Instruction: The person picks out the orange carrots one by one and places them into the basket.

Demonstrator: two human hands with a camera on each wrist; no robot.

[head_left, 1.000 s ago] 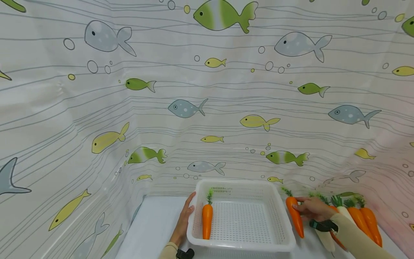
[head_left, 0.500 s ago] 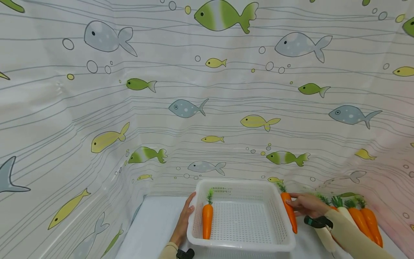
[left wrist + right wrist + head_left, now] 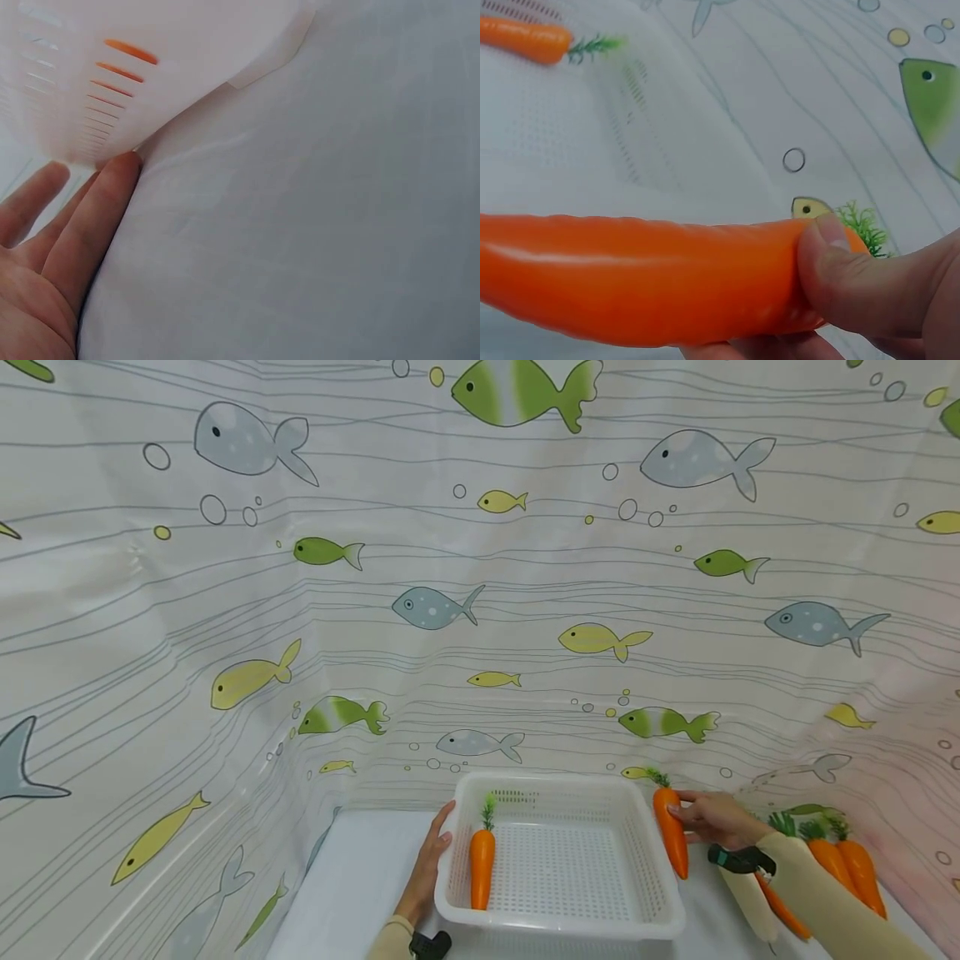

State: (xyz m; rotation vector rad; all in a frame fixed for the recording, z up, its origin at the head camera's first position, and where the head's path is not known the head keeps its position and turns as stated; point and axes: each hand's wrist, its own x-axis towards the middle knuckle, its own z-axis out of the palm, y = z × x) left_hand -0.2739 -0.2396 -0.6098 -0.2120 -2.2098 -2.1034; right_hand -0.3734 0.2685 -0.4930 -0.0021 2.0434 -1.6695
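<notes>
Carrot [image 3: 672, 837] pinched in right hand [image 3: 718, 819]; left hand [image 3: 426, 870] against basket [image 3: 570, 864].

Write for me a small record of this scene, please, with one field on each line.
Left hand: fingers straight, against the left side of the white basket
Right hand: pinches a carrot near its leafy end
Position of held carrot: by the basket's right rim; contact with the rim unclear
Inside basket: another carrot, near the left wall, leaves away from the person
Right of basket: white radish and more carrots, partly behind the right sleeve
Backdrop: sheet with printed fish
</notes>
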